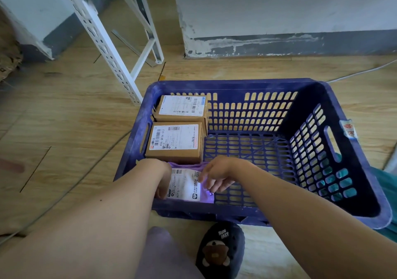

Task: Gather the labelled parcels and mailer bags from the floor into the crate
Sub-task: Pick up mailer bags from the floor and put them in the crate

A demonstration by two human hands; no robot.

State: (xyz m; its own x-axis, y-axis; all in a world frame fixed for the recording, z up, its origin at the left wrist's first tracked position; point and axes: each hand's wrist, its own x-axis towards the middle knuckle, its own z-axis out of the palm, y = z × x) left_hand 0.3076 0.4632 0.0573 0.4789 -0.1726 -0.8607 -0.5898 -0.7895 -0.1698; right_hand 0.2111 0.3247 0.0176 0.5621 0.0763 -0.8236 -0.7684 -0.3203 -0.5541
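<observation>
- Blue slatted plastic crate (236, 83) sits on the wood-plank floor (64, 117), and everything labelled that's in view is already inside it.
- The purple mailer bag (188, 189) is in the near-left corner of the crate. It's lying flat on the bottom grid with its white label facing up.
- Left hand (162, 176) is at the bag's left edge. The fingers are curled down over that edge against the crate wall, so its grip is on the bag.
- Right hand (217, 175) is on the bag's right edge, thumb on the label side and fingers curled around the edge, so that grip is narrow and holding the bag too.
- Two cardboard parcels run along the left wall, labels up. The near parcel (175, 142) is just past the bag, and the far parcel (182, 109) is right behind it in the far-left corner.
- The rest of the crate bottom is just bare grid.
- There's a white slotted shelf leg (107, 42) standing just off the crate's far-left corner.
- A dark slipper (221, 250) with a bear and "RUN FAST" on it is right in front of the near wall.
- A white cable (365, 70) runs across the floor behind the crate on the right.
</observation>
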